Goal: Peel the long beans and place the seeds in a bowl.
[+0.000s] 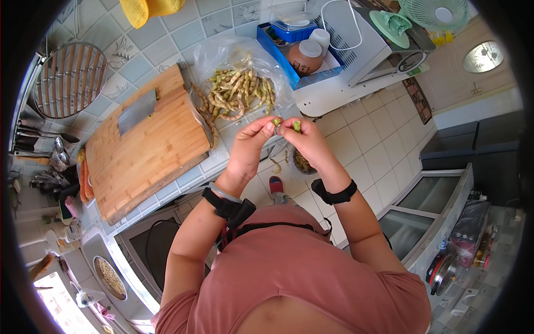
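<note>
My left hand [250, 144] pinches a short green bean pod piece [276, 122] between thumb and forefinger. Close beside it, my right hand [311, 140] holds another green pod piece [297, 126], its end poking up between the fingers. The fingertips of both hands nearly meet; whether the two pieces are still joined is hard to see. Just beyond my hands, a heap of mottled bean pods [240, 92] lies on a clear plastic bag [280, 69] on the tiled counter. Below my right hand, a bin [303, 162] holding brownish scraps stands on the floor.
A thick wooden cutting board [154, 150] with a cleaver [137, 112] lies on the counter to the left. Carrots [85, 179] sit beside it. At the back right are a blue box [298, 81] with jars and a microwave oven [363, 54]. A steel bowl [109, 277] stands lower left.
</note>
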A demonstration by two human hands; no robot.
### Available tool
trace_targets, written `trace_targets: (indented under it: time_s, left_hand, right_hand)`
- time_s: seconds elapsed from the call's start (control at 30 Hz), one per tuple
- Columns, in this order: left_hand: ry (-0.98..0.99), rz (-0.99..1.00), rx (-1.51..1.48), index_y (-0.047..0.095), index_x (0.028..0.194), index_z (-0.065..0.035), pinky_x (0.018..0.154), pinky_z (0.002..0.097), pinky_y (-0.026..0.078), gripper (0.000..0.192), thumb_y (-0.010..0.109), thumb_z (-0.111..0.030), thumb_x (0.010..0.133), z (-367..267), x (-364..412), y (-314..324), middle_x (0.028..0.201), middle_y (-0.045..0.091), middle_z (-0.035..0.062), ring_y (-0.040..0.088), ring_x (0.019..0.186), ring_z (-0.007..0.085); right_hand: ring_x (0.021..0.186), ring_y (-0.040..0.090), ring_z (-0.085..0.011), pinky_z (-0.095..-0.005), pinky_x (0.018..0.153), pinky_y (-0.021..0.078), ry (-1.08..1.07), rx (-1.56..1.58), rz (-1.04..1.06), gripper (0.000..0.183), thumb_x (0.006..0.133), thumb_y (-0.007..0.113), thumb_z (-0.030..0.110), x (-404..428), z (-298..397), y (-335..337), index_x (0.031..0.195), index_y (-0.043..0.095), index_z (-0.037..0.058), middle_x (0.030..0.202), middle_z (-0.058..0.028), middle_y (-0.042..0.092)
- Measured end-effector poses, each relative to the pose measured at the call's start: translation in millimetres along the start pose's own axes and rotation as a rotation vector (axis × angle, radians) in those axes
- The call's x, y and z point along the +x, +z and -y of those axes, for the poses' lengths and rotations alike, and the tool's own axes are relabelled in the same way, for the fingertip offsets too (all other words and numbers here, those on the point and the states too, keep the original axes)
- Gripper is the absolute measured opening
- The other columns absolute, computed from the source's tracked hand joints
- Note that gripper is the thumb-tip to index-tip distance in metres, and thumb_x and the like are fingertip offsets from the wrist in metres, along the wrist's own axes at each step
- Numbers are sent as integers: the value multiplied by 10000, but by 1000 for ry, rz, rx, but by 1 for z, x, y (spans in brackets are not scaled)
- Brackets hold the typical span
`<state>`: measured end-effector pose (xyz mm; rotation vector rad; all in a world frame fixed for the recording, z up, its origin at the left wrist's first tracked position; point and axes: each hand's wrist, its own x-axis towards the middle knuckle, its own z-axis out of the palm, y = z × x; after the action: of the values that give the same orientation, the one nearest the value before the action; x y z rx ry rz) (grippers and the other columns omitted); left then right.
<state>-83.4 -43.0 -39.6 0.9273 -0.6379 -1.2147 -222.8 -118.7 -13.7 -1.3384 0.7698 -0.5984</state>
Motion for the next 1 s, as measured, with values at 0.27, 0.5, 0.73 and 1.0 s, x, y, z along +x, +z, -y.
trace_targets:
  time_s: [0.27,0.5,0.73,1.0]
  left_hand:
    - [-108,11,-262,611,1080,-48,937,321,395,240,497,-222,960,14,3,8,1052,630,52,556,998,155]
    - [-105,-101,-493,570,1060,-89,885,287,408,258,446,-301,979,-8,20,-3,1065,596,36,528,1005,144]
    - [-263,-101,-590,541,1175,-97,817,258,418,302,431,-304,986,-23,16,-5,1021,580,27,516,915,131]
    - [-274,57,-285,462,1256,-49,691,202,393,317,487,-107,945,-24,10,-3,969,573,32,474,793,79]
  right_hand:
    - [665,494,-58,-226,627,414,-30,-44,-38,119,820,609,134,0,-18,-4,809,621,16,709,17,588]
    - [603,497,-76,-251,574,411,44,-273,-21,158,801,627,189,-12,-44,-24,798,640,31,656,2,583]
    - [694,599,-306,-361,632,472,152,-1059,-275,210,828,615,248,-14,-96,-115,878,649,47,780,-145,650]
    - [861,598,-336,-398,747,484,181,-1263,-282,273,861,582,208,-1,-83,-131,1105,636,99,903,-151,626]
